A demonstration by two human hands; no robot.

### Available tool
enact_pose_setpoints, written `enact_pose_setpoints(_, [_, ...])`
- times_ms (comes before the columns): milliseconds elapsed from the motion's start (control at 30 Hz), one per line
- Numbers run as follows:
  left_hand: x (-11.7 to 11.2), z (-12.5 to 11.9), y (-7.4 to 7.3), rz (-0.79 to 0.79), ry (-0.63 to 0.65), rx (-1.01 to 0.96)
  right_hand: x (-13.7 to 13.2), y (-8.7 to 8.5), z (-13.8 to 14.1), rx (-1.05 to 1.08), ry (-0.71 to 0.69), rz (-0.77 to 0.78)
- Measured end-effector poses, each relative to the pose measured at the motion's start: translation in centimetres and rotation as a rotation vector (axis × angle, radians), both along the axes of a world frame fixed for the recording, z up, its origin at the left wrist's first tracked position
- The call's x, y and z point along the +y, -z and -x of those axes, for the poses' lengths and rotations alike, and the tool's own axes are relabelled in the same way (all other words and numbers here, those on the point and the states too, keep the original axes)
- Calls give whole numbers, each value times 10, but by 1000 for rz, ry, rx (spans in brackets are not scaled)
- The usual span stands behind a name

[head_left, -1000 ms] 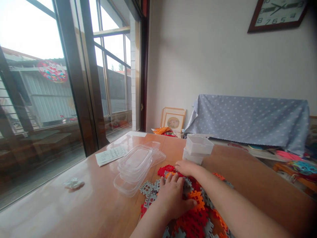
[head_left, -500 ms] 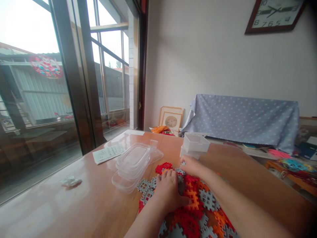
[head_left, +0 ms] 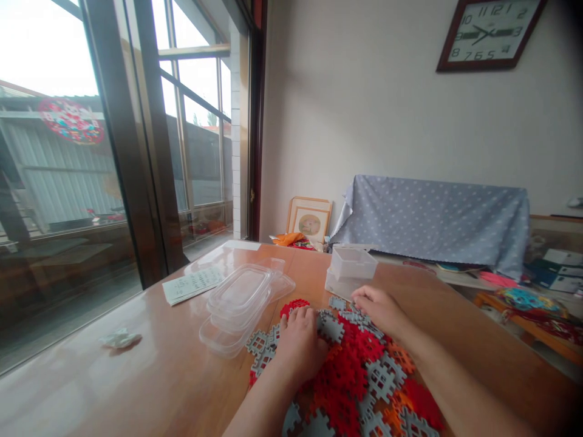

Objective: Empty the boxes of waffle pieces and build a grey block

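A pile of red, orange and grey interlocking plastic building pieces (head_left: 346,382) spreads over the near part of the table. Among them are square frames with notched edges and rounder toothed plates. My left hand (head_left: 300,343) rests on the left of the pile, its fingers curled down beside a red toothed piece (head_left: 295,305). What lies under that palm is hidden. At the pile's far right edge, my right hand (head_left: 376,306) has its fingers bent together just above some grey pieces (head_left: 362,318). Whether it grips one cannot be made out.
Clear plastic lids (head_left: 239,291) lie stacked left of the pile. Beyond my right hand stand stacked translucent containers (head_left: 353,264). A written paper (head_left: 191,284) and a crumpled wrapper (head_left: 121,338) lie further left. Behind the table hangs a dotted blue cloth (head_left: 432,221).
My right hand has moved right and slightly nearer, away from the containers, uncovering grey pieces. The orange square by my left thumb no longer shows there. The view has shifted slightly right.
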State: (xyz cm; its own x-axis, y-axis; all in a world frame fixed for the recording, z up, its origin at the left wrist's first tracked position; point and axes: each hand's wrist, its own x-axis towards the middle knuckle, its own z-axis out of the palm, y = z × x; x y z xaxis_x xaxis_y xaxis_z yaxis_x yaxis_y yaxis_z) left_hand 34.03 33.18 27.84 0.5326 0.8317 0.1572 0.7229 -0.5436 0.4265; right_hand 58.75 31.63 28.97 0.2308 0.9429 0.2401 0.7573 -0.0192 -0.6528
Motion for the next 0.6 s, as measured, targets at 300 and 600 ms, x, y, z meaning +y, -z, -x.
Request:
enact_pose_setpoints(300, [-15, -2, -1, -32, 259, -83, 32, 10, 0, -243, -144, 116])
enact_pose_setpoints(600, [-12, -4, 5, -18, 326, -30, 41, 21, 6, -216, -165, 238])
